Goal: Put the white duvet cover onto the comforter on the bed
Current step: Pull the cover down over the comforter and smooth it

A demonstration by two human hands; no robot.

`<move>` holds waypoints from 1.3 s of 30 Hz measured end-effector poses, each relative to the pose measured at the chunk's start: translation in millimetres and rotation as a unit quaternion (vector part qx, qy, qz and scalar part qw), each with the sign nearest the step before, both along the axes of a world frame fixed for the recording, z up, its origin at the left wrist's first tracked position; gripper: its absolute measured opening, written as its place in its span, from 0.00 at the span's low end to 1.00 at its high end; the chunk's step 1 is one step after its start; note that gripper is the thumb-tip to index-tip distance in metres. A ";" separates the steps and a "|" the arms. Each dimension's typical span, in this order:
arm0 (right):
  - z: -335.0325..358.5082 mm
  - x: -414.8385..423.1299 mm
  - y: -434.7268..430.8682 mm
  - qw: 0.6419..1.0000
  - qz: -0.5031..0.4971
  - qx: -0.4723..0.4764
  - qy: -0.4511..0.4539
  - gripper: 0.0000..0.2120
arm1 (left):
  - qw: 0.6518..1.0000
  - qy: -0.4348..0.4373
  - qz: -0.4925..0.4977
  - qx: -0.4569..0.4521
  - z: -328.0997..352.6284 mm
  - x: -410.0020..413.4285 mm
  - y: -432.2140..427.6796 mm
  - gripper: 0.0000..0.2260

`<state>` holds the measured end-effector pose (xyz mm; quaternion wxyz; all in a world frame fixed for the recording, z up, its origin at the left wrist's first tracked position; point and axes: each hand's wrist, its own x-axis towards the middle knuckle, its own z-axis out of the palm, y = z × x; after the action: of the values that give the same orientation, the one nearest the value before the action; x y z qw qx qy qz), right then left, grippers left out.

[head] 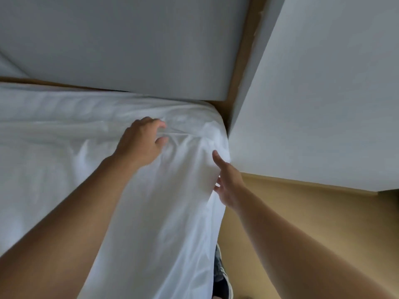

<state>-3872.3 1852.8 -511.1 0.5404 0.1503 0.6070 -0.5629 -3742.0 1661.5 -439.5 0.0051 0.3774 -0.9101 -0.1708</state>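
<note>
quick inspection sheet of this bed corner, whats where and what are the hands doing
surface: bed, covered in white fabric up to its far right corner
job's things: white duvet cover, wrinkled, draped over the bed edge; comforter not separately visible
clutter: nothing seen
grippers: left hand on top near the corner, fingers curled at a fold; right hand against the hanging side, grip unclear
cables: nothing seen
surroundings: white walls, tan floor, shoe by the bed
</note>
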 end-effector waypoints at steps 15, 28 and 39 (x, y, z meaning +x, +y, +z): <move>-10.5 -23.5 -46.5 0.999 0.014 -0.028 0.037 0.32 | 0.990 0.115 0.009 -0.076 -61.8 38.0 -38.9 0.05; -15.5 -12.3 -42.2 0.992 0.087 -0.009 0.089 0.19 | 0.998 0.010 -0.061 -0.019 -45.6 71.9 -28.2 0.07; -16.1 -8.7 -43.4 0.983 -0.005 0.044 0.179 0.17 | 0.997 -0.041 0.045 -0.038 -32.0 195.3 -92.6 0.15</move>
<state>-3881.0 1809.5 -527.2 0.4134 0.0740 0.7174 -0.5558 -3546.6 1568.9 -471.5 -0.0108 0.4239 -0.8976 -0.1203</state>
